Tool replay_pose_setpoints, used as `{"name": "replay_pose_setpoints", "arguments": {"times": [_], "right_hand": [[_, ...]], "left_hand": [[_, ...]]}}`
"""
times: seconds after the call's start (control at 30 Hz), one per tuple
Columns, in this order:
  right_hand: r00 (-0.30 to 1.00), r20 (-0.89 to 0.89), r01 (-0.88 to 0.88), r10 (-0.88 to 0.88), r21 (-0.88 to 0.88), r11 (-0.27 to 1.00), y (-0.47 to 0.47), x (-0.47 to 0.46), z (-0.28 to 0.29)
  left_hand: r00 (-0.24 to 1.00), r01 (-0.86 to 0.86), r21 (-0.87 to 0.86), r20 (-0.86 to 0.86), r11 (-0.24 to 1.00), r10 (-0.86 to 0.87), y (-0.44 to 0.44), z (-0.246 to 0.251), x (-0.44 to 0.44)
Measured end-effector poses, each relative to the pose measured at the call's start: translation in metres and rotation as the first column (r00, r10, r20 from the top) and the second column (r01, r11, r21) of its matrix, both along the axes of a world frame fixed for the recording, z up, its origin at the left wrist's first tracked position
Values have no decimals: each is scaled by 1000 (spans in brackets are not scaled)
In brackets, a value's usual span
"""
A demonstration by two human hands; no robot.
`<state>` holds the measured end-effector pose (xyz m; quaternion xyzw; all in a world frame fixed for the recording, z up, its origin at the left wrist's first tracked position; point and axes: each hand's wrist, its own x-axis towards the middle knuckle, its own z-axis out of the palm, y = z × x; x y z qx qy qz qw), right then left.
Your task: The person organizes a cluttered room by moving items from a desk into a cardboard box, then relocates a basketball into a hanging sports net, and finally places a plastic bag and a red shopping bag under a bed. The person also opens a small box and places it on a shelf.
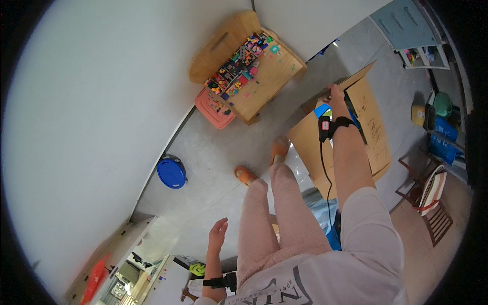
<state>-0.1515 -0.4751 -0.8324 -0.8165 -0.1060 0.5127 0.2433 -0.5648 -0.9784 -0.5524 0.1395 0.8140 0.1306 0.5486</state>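
At the upper rim of an open cardboard box (371, 118) is my right hand (334, 94), its fingers bent at the raised flap; whether they grip the flap cannot be made out. Blue items and something dark show inside the box, partly hidden by my forearm. A black device with a cable is strapped to that wrist. Low in front of my body hangs my left hand (218, 230), away from the box, fingers loosely apart and holding nothing. Handwriting marks the box's side.
A wooden play table (267, 84) with colourful toy bricks (244, 63) stands by the wall, a pink lidded bin (214, 108) beside it. A blue-lidded bucket (171, 173) is at left. At right are a wooden chair (438, 225) and a drawer cabinet (404, 23). Plastic bags lie near my legs.
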Motion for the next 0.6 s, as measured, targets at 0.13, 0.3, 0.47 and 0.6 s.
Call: {"name": "replay_pose_setpoints", "arguments": {"times": [0.13, 0.3, 0.47, 0.6], "right_hand": [[685, 556, -492, 470, -122, 862, -24, 19, -56], [414, 553, -706, 723, -307, 638, -97, 0, -36], [719, 490, -567, 493, 3, 824, -209, -84, 23], [725, 334, -588, 603, -157, 794, -310, -118, 66]], "left_hand": [[993, 109, 25, 37, 994, -110, 40, -7, -16], [929, 368, 194, -31, 910, -369, 128, -26, -34], [699, 690, 362, -105, 627, -708, 208, -33, -30], [226, 918, 393, -386, 62, -895, 245, -33, -2]]}}
